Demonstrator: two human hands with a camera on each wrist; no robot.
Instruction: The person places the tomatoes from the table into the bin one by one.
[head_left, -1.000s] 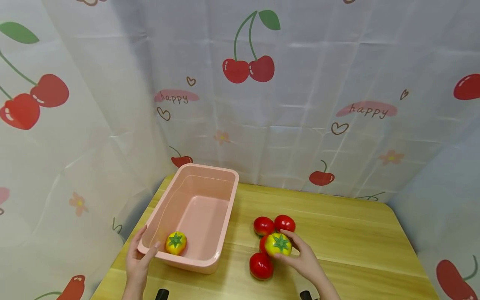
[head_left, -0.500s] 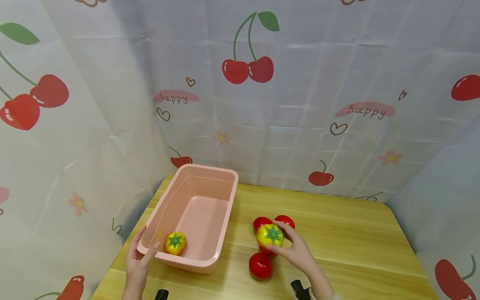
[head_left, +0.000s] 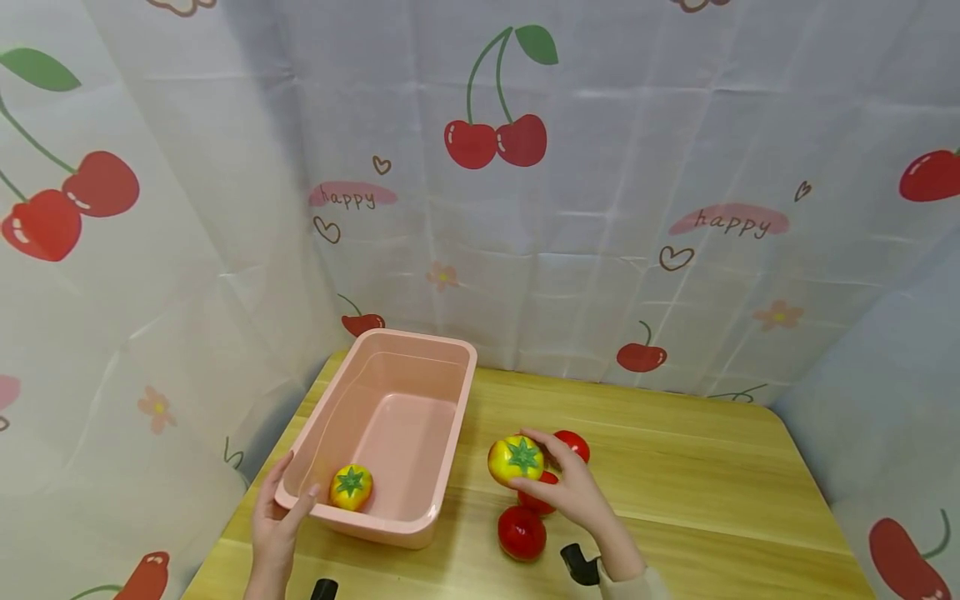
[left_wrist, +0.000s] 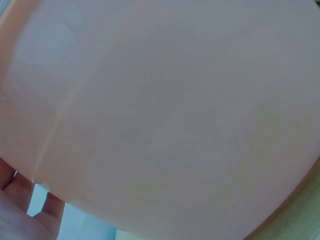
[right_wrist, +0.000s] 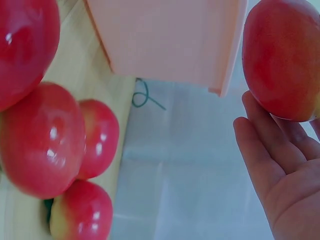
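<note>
My right hand (head_left: 573, 492) pinches a toy tomato (head_left: 501, 460) between thumb and fingers, lifted above the table; its yellow top bears a green star-shaped calyx. In the right wrist view the held tomato's underside is red. Below the hand lie several glossy red tomatoes, among them a near one (head_left: 521, 533), a middle one (head_left: 538, 502) and a far one (head_left: 573, 445); another is hidden in the head view. My left hand (head_left: 276, 521) grips the near left corner of a pink tub (head_left: 408, 433), thumb over the rim. Inside rests another yellow-topped tomato (head_left: 351, 487).
Both tub and tomatoes stand on a wood-grain table (head_left: 675, 467). A cherry-printed curtain (head_left: 570, 300) rises behind the table and along both sides. Small black device parts (head_left: 579, 567) show at the wrists.
My right hand has carried its tomato leftward and slightly away from me, over the red tomatoes towards the tub. My left hand and the tub have stayed in place.
</note>
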